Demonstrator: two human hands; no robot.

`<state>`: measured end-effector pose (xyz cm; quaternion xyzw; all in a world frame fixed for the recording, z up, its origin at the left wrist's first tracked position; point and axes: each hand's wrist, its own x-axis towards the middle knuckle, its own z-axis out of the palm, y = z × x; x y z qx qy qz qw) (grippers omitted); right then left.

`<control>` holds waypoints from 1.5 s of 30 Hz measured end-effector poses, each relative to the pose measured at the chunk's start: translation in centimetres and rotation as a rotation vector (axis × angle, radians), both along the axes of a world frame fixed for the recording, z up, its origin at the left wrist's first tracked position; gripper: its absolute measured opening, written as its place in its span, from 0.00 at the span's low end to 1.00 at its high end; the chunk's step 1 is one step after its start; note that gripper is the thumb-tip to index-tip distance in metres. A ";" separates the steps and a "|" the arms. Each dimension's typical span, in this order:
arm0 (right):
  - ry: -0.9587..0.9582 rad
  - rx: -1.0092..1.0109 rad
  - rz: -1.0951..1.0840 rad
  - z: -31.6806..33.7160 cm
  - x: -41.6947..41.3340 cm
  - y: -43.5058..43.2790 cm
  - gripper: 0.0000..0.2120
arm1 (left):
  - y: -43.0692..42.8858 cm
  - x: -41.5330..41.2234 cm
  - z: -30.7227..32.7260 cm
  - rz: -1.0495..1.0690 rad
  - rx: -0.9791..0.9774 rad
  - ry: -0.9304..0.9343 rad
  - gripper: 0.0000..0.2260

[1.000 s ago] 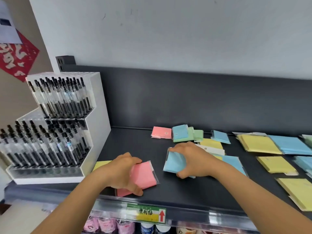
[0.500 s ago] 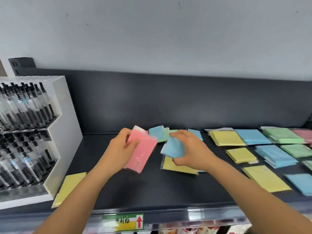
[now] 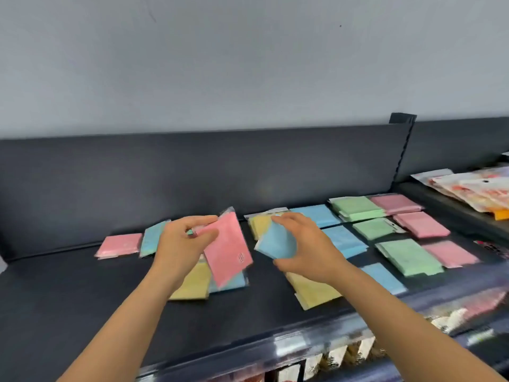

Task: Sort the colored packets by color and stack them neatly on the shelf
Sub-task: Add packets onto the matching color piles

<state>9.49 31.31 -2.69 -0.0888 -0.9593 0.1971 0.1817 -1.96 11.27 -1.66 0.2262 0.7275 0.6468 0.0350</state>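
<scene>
Two hands gripping, left hand pink packet tilted upright, right hand blue packet

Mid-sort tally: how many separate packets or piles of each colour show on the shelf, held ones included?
Pink flat plastic-wrapped packets: 5, one in the left hand
Blue flat plastic-wrapped packets: 6, one in the right hand
Green flat plastic-wrapped packets: 3
Yellow flat plastic-wrapped packets: 3
Total: 17, each pile counted once

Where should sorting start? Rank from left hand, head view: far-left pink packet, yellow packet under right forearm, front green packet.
1. Far-left pink packet, beside left hand.
2. Yellow packet under right forearm, centre.
3. Front green packet, far right.
</scene>
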 end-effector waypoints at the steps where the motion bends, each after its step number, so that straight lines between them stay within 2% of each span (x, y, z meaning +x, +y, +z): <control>1: 0.006 0.001 -0.003 -0.1 0.9 1.7 0.39 | 1.9 0.9 0.2 0.011 0.015 0.011 0.12; 8: 0.051 0.002 -0.042 1.0 7.9 15.5 0.40 | 16.4 6.8 1.2 0.084 0.091 0.077 0.08; 14: 0.057 -0.044 -0.085 1.5 12.4 24.6 0.40 | 26.3 9.7 0.8 0.122 0.171 0.016 0.07; 17: 0.096 -0.032 -0.106 1.6 13.9 27.7 0.38 | 30.3 10.5 0.9 0.068 0.205 -0.092 0.11; 25: 0.097 0.009 -0.219 1.6 15.5 33.2 0.40 | 40.7 9.6 0.9 -0.149 0.139 -0.375 0.19; 30: 0.094 0.009 -0.255 2.2 15.7 35.5 0.40 | 46.7 7.6 -0.2 -0.168 0.079 -0.500 0.18; 37: 0.034 0.069 -0.255 2.3 15.0 36.9 0.40 | 51.1 5.8 -1.6 -0.177 -0.062 -0.560 0.16; 39: -0.009 0.062 -0.240 2.4 15.0 37.2 0.40 | 51.6 5.6 -1.7 -0.152 -0.159 -0.482 0.16; 40: -0.030 0.051 -0.228 2.4 15.0 37.3 0.41 | 51.6 5.4 -1.7 -0.131 -0.273 -0.356 0.16; 43: -0.083 0.034 -0.188 2.3 15.0 37.5 0.41 | 50.6 5.9 -1.4 -0.094 -0.742 0.186 0.18; 45: -0.112 0.044 -0.175 2.3 15.0 37.5 0.41 | 50.1 6.0 -1.3 -0.091 -0.880 0.358 0.17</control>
